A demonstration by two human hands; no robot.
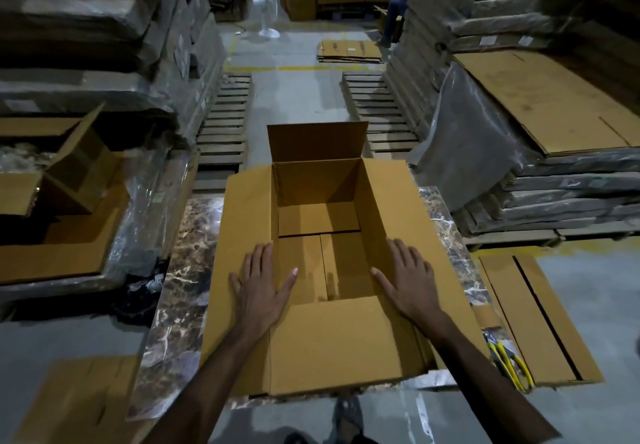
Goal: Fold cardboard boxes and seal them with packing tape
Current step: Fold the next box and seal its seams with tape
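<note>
The box [318, 218] stands open side up on the marble-patterned table [180, 288] right in front of me, its long side running away from me. Its four top flaps are all open. The far flap [317, 140] stands upright, the near flap [339, 343] hangs out toward me, and the two long side flaps are spread out to either side. Inside, the bottom flaps lie folded shut and make the floor of the box.

My left hand [263, 288] lies flat on the left flap [242, 222], fingers straight and spread, the thumb reaching over the edge of the opening. My right hand [408, 281] lies the same way on the right flap [401, 201], palm down, thumb pointing in toward the opening. Neither hand has hold of anything; both only press on the cardboard.

At the right end of the table, near my right forearm, lies a yellow-handled tool [507, 364]; I cannot tell just what kind it is. Beside the table on the right a flattened carton [533, 315] lies on the floor, and another flat sheet [69, 398] lies at my lower left. Wrapped stacks of cardboard [540, 114] rise on both sides of the aisle, with wooden pallets [225, 125] on the floor beyond the box. Far down the aisle stand a fan [265, 4] and a seated person [394, 18].
</note>
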